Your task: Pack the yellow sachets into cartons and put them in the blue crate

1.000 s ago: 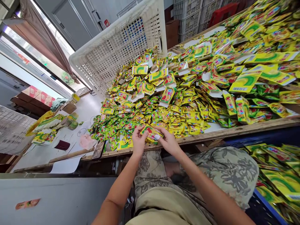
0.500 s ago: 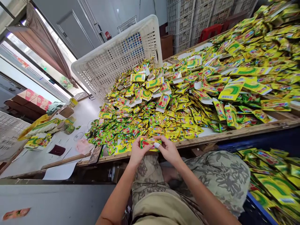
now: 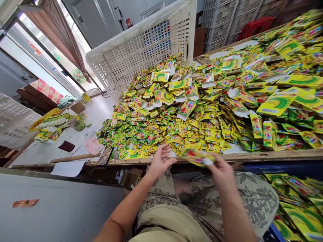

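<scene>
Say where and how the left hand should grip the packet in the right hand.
I'd pinch the packet by its free end, coming from the left: it is long and juts toward the open left hand, while the right hand grips the other end.

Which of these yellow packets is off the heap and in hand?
The yellow-and-green packet in the right hand, by the table's wooden front edge. It alone is held; the left hand is empty, and the other packets lie in heaps.

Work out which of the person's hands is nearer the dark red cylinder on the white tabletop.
Left. The left hand, open, is to the right of the dark red cylinder; the right hand, holding a yellow packet, is farther right.
</scene>
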`<state>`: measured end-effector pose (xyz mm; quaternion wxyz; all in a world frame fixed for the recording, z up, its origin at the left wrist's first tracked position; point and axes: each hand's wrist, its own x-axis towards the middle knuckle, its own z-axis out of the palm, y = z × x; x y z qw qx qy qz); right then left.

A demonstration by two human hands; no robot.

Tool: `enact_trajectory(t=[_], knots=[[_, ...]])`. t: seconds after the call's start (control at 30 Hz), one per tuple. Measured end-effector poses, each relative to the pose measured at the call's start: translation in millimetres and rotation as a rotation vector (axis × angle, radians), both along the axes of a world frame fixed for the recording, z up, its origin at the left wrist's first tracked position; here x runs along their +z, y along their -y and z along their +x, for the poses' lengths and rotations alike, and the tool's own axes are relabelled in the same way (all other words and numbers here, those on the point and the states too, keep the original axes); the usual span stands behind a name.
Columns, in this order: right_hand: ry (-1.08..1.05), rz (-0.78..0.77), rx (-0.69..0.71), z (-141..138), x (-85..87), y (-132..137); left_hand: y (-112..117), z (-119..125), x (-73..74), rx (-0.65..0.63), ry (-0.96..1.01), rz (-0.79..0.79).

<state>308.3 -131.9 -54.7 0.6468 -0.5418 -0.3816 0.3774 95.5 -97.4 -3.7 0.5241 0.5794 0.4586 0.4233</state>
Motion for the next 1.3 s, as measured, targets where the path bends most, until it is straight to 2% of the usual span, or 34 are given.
enact_trajectory(t=[0.03, 0.07, 0.13, 0.2, 0.27, 0.37, 0.43, 0.53, 0.63, 0.8, 0.9, 1.1, 1.2, 1.3], knots=[[-0.123, 0.038, -0.161, 15.5, 2.4, 7.1, 0.5, -1.5, 0.4, -0.003, -0.01, -0.006], [-0.217, 0.096, -0.248, 29.6, 4.7, 14.0, 1.1, -3.1, 0.2, -0.007, -0.02, -0.02], [-0.288, 0.182, -0.32, 50.0, 6.0, 24.5, 3.1, -5.7, -1.9, -0.009, -0.035, -0.052], [-0.318, 0.146, -0.331, 55.6, 0.0, 27.9, 6.2, -6.7, -5.3, -0.005, -0.048, -0.058], [-0.415, 0.074, -0.287, 46.2, -11.0, 23.5, 9.4, -6.9, -8.2, -0.017, -0.069, -0.044], [-0.451, 0.026, -0.074, 14.1, -21.3, 7.3, 11.8, -10.2, -9.3, -0.047, -0.115, -0.018], [-0.33, 0.019, 0.099, -9.9, -17.3, -6.2, 10.8, -16.4, -8.5, -0.031, -0.128, -0.014], [-0.089, 0.01, 0.327, -40.0, 0.0, -29.8, 5.3, -30.5, -7.6, 0.055, -0.11, -0.016], [0.176, 0.058, 0.423, -63.8, 17.1, -57.6, -2.3, -46.2, -8.8, 0.161, -0.079, 0.008], [0.689, 0.191, 0.473, -102.4, 32.1, -99.5, -12.0, -65.5, -12.8, 0.297, -0.045, 0.034], [0.959, 0.154, 0.439, -124.0, 35.0, -111.6, -13.4, -72.2, -15.0, 0.315, -0.041, 0.044], [1.035, 0.132, 0.398, -143.2, 31.6, -113.6, -13.4, -83.4, -20.4, 0.372, -0.098, 0.08], [1.053, 0.151, 0.38, -142.3, 26.9, -112.3, -19.7, -88.4, -21.3, 0.444, -0.206, 0.174], [1.079, 0.213, 0.357, -140.1, 21.4, -112.6, -31.8, -90.2, -20.9, 0.464, -0.333, 0.282]])
